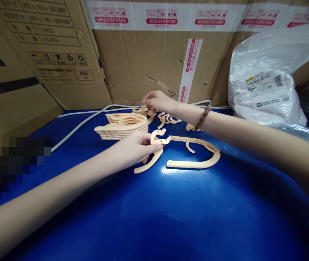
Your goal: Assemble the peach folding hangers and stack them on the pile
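Note:
A peach plastic folding hanger (195,159) lies spread on the blue table (170,210). My left hand (135,146) pinches it at the hook joint in its middle. My right hand (157,99) reaches further back, fingers closed over a loose pile of small peach hanger parts (167,117). A bead bracelet (203,116) sits on that wrist. A neat stack of folded hangers (123,125) rests just behind my left hand.
Cardboard boxes (149,61) wall the back of the table. A white plastic bag (265,90) with labels stands at the right rear. A grey cable (80,125) runs along the back left of the table. A blurred patch covers the left edge.

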`<control>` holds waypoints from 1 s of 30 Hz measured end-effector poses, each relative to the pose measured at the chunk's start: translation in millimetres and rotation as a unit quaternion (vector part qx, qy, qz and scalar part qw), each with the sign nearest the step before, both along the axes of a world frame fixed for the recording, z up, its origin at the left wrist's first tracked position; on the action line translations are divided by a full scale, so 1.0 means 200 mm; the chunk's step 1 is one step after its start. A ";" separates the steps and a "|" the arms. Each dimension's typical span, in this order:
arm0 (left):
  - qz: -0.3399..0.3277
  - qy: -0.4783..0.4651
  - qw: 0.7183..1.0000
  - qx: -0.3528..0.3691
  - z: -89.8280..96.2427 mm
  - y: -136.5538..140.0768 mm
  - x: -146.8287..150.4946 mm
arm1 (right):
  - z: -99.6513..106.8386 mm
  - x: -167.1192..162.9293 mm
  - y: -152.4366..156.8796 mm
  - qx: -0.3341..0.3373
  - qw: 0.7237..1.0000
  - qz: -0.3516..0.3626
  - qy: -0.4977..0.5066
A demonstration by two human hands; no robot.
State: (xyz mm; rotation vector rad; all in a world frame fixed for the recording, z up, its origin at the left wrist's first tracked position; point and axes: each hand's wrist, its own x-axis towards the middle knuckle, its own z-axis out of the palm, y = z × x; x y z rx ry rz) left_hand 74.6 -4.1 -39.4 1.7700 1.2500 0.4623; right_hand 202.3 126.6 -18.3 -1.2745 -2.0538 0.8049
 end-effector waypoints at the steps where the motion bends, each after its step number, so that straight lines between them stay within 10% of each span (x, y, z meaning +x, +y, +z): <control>1: -0.004 -0.001 1.000 0.000 0.01 -0.01 0.00 | 0.00 0.00 0.00 0.005 1.000 0.005 -0.002; 9: -0.012 0.036 0.997 0.063 0.03 -0.02 0.01 | 0.03 0.18 -0.05 0.116 0.990 0.021 -0.074; 16: -0.034 0.117 0.973 0.194 0.00 0.00 -0.01 | 0.08 0.42 -0.47 0.256 0.929 -0.050 -0.263; 22: -0.065 0.134 0.955 0.258 -0.03 0.03 -0.01 | -0.06 0.51 -0.84 0.304 0.891 0.085 -0.325; 30: -0.102 0.143 0.924 0.340 -0.03 -0.01 -0.01 | -0.16 0.53 -0.84 0.346 0.877 0.183 -0.278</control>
